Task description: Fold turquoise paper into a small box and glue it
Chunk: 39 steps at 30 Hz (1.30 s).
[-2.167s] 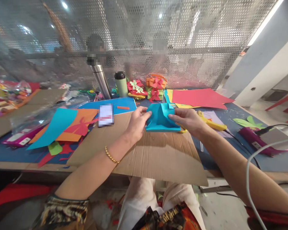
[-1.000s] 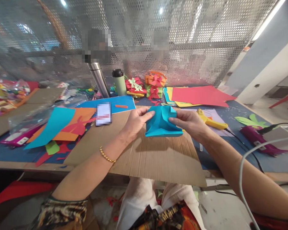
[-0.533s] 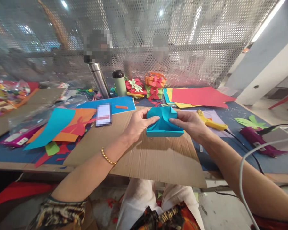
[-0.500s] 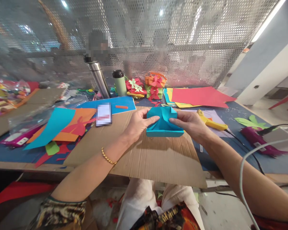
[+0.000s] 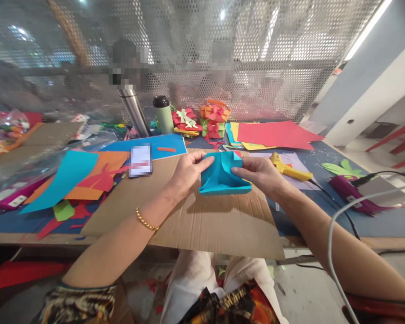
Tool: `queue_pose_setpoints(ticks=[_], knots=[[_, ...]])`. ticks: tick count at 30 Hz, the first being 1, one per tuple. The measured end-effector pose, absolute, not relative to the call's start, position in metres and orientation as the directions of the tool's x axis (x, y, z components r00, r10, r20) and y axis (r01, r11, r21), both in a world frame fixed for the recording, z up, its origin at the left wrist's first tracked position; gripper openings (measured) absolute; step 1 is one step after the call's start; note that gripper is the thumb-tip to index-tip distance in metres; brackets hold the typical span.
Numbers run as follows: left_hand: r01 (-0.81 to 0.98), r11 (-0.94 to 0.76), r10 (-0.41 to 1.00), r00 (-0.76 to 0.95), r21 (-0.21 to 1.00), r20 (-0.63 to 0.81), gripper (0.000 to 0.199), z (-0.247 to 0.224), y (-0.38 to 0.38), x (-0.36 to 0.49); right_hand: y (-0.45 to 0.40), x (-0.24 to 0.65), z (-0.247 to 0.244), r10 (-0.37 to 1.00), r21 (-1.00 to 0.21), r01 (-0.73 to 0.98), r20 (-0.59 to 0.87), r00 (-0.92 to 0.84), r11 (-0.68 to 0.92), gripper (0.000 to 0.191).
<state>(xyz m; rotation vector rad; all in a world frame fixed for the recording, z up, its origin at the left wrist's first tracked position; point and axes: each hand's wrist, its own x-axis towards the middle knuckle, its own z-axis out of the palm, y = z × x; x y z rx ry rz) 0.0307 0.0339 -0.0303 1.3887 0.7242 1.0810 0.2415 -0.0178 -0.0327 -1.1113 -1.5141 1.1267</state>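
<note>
Our left hand (image 5: 189, 172) and right hand (image 5: 262, 173) pinch opposite sides of the folded blue paper (image 5: 221, 171) above the cardboard (image 5: 216, 229), probably to brace its loose creases.

Everything here is suggesting a papercraft workshop. A blue tabletop (image 5: 391, 227) is carrying red sheets (image 5: 273, 134) near its far right corner, and paper boxes with bows (image 5: 213, 129) are standing stacked along the far edge. Coloured scraps (image 5: 83, 210) are lying towards the near left corner. A yellow corded tool (image 5: 297, 173) is resting in the right half, while a cardboard sheet (image 5: 216, 225) is overhanging the near edge with folded blue paper (image 5: 219, 173) being held above it. A perforated screen (image 5: 175, 40) is rising behind the far edge, and more bits are littering the floor (image 5: 310, 288).
</note>
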Motion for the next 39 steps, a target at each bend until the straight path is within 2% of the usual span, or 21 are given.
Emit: queue_pose_setpoints(ticks=[5, 9, 12, 18, 24, 26, 30, 33, 36, 39], knots=[[-0.166, -0.154, 0.884, 0.418, 0.974, 0.211, 0.037, -0.025, 0.031, 0.029, -0.017, 0.241, -0.036, 0.96, -0.925, 0.277, 0.217, -0.176, 0.26, 0.05], [-0.077, -0.211, 0.891, 0.395, 0.974, 0.224, 0.034, -0.024, 0.029, 0.029, -0.018, 0.238, -0.038, 0.929, -0.811, 0.453, 0.315, -0.194, 0.369, 0.045], [0.007, -0.233, 0.887, 0.412, 0.972, 0.21, 0.03, -0.022, 0.029, 0.027, -0.022, 0.235, -0.037, 0.909, -0.746, 0.52, 0.352, -0.223, 0.416, 0.044], [0.072, -0.226, 0.875, 0.453, 0.972, 0.17, 0.023, -0.014, 0.026, 0.023, -0.03, 0.23, -0.037, 0.925, -0.757, 0.532, 0.293, -0.243, 0.38, 0.038], [0.076, -0.2, 0.861, 0.489, 0.977, 0.139, 0.019, -0.012, 0.025, 0.023, -0.036, 0.224, -0.033, 0.865, -0.695, 0.529, 0.469, -0.179, 0.486, 0.028], [0.088, -0.218, 0.855, 0.498, 0.972, 0.146, 0.017, -0.013, 0.025, 0.023, -0.037, 0.224, -0.031, 0.851, -0.689, 0.522, 0.502, -0.157, 0.503, 0.03], [0.1, -0.249, 0.801, 0.58, 0.963, 0.147, 0.012, -0.011, 0.026, 0.021, -0.038, 0.229, -0.03, 0.878, -0.771, 0.428, 0.455, -0.147, 0.471, 0.041], [0.031, -0.105, 0.73, 0.681, 0.994, 0.056, 0.015, -0.01, 0.026, 0.019, -0.037, 0.233, -0.03, 0.881, -0.807, 0.353, 0.443, -0.168, 0.473, 0.042], [-0.006, 0.066, 0.647, 0.761, 0.998, -0.038, 0.024, -0.009, 0.025, 0.018, -0.039, 0.234, -0.029, 0.802, -0.719, 0.354, 0.536, -0.264, 0.598, 0.031], [-0.02, 0.113, 0.589, 0.806, 0.993, -0.051, 0.031, -0.008, 0.025, 0.017, -0.041, 0.234, -0.026, 0.635, -0.52, 0.367, 0.663, -0.396, 0.771, 0.023]])
